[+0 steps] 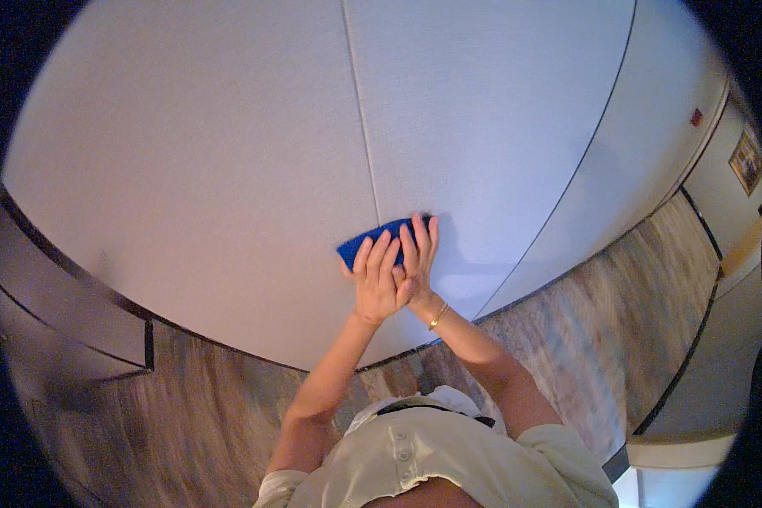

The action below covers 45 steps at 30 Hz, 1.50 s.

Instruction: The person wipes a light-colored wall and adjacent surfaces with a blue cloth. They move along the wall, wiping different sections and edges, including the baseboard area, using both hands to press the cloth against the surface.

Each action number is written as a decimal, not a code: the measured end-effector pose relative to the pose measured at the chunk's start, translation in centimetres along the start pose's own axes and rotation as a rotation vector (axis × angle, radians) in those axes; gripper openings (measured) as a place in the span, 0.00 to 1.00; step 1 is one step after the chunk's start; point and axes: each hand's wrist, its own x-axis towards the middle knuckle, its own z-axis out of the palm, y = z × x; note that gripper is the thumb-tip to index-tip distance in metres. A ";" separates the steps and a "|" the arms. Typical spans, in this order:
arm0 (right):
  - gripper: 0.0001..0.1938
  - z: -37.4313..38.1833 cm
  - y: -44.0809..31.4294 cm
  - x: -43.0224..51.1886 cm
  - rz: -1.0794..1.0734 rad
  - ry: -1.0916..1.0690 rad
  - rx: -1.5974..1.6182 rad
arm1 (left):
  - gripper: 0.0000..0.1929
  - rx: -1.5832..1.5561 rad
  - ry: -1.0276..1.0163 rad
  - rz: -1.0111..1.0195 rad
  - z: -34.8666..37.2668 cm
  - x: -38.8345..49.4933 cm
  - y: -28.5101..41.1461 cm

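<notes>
Both my hands are on a blue pad or folded cloth point(354, 249), which lies against a pale wall covering point(241, 159). My left hand point(378, 276) spreads its fingers over the pad's middle and left part. Beside it, my right hand point(422, 257) covers the right end, where a dark edge shows near the fingertips. The thumbs and palms come close together below the pad. A thin vertical seam point(363, 120) in the covering runs down to the pad's upper edge. On my right wrist is a gold-coloured bracelet point(439, 316).
Dark baseboard point(222, 346) edges the wall's bottom, above brown-grey wood-look flooring point(216, 413). A second, darker seam point(584, 159) crosses the wall to the right. Farther right are a small red wall fixture point(696, 117) and a framed picture point(747, 163). A dark-edged wall section point(76, 317) stands at left.
</notes>
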 end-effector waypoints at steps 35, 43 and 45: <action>0.20 8.9 -12.6 -5.2 -0.899 -0.484 -0.215 | 0.39 0.278 0.276 -0.610 -10.0 -16.0 -8.2; 0.20 5.9 -5.0 7.1 -0.351 -0.297 0.086 | 0.26 0.234 0.314 -0.313 -4.8 2.0 -7.1; 0.21 3.8 -1.3 7.7 -0.303 -0.165 0.049 | 0.22 0.237 0.287 -0.237 -1.5 3.7 -4.7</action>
